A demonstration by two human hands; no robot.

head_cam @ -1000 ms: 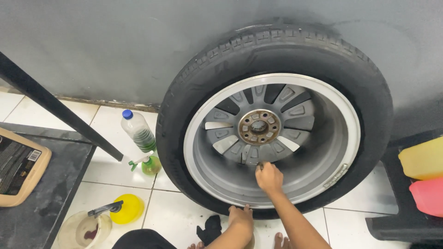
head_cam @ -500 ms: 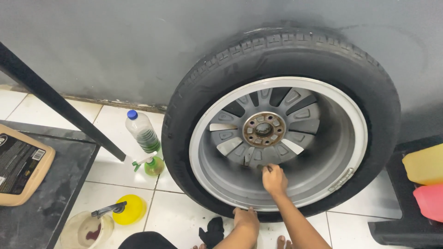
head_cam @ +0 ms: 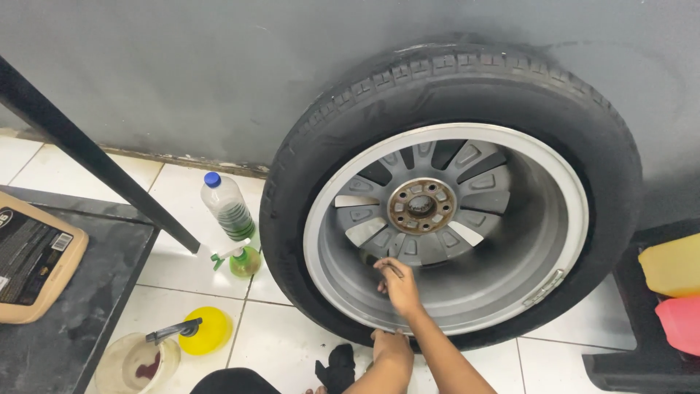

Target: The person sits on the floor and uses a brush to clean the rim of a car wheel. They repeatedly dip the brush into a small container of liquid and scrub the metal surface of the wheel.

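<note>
A car wheel with a black tyre and a silver alloy rim leans upright against the grey wall. Its rusty hub faces me. My right hand is inside the rim, fingers curled against the lower left of the inner barrel, just below the spokes. A thin dark thing shows at its fingertips; I cannot tell what it is. My left hand clasps the bottom edge of the tyre where it meets the tiled floor. A black rag lies on the floor beside that hand.
A clear bottle with green liquid and a green spray bottle stand left of the tyre. A yellow dish and a bowl with a brush sit lower left. A dark table with a tan board is at left; yellow and pink containers at right.
My right hand has slid left along the inside of the rim. The left hand stays at the tyre's bottom edge. The view has shifted slightly.
</note>
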